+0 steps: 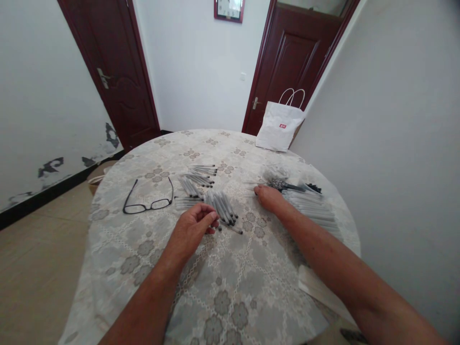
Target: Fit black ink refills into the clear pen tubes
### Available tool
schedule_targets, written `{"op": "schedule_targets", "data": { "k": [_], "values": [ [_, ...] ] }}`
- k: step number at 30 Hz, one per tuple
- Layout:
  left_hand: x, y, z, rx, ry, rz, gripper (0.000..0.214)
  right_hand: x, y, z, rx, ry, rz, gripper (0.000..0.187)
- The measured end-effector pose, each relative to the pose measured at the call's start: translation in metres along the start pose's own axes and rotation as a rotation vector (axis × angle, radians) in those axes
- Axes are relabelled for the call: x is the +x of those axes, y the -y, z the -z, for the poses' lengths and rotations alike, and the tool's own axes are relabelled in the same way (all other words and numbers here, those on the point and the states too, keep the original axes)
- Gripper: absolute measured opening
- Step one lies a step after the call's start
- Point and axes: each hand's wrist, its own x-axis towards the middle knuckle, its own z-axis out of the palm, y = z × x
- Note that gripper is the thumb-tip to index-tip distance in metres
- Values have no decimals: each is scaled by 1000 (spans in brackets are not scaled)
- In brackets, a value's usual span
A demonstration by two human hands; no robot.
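Observation:
My left hand (197, 221) is closed, thumb against curled fingers, beside a pile of clear pens (221, 206) with dark ends. Whether it holds anything I cannot make out. My right hand (268, 196) reaches across to the right, its fingers pinched together. What sits between them is too small and blurred to name. Just beyond that hand lies a cluster of small dark pieces (278, 184). Thin black sticks (294, 187) extend from the cluster, and clear tubes (312, 208) lie in a row near my right forearm.
Black-framed glasses (148, 207) rest on the left of the round table, which has a patterned cloth (230, 273). At the back right stands a white paper bag (280, 125). A clear plastic bag (275, 171) lies behind the dark pieces. A pale flat item (321, 290) sits under my right forearm.

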Motion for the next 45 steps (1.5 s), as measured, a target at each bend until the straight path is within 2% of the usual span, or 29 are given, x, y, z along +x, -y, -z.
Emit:
{"op": "schedule_targets", "data": {
  "k": [5, 9, 13, 17, 20, 24, 31, 35, 38, 45],
  "values": [
    [-1, -2, 0, -1, -1, 4, 27, -3, 1, -1, -26, -23, -94, 32],
    [-1, -6, 2, -32, -14, 17, 31, -8, 8, 7, -28, -43, -120, 33],
    [1, -7, 8, -67, -44, -8, 32, -15, 22, 23, -10, -55, -73, 31],
    [2, -8, 15, -86, -73, -27, 33, -29, 50, 31, 41, -38, 47, 25],
    [2, -9, 17, -92, -84, -39, 33, -38, 75, 25, 127, -14, 89, 26],
    [2, -9, 18, -102, -91, -44, 32, -43, 96, 12, 167, 2, 27, 26],
    [5, -5, 21, -118, -101, -57, 31, -42, 103, 2, 148, -6, -112, 29],
    [6, -7, 24, -140, -123, -47, 32, -44, 110, -3, 171, -77, -172, 32],
    [8, -8, 31, -160, -157, -61, 32, -46, 113, -6, 192, -112, -202, 29],
    [12, -12, 53, -286, -299, -48, 34, -63, 112, -2, 258, -94, -235, 28]
  ]
}}
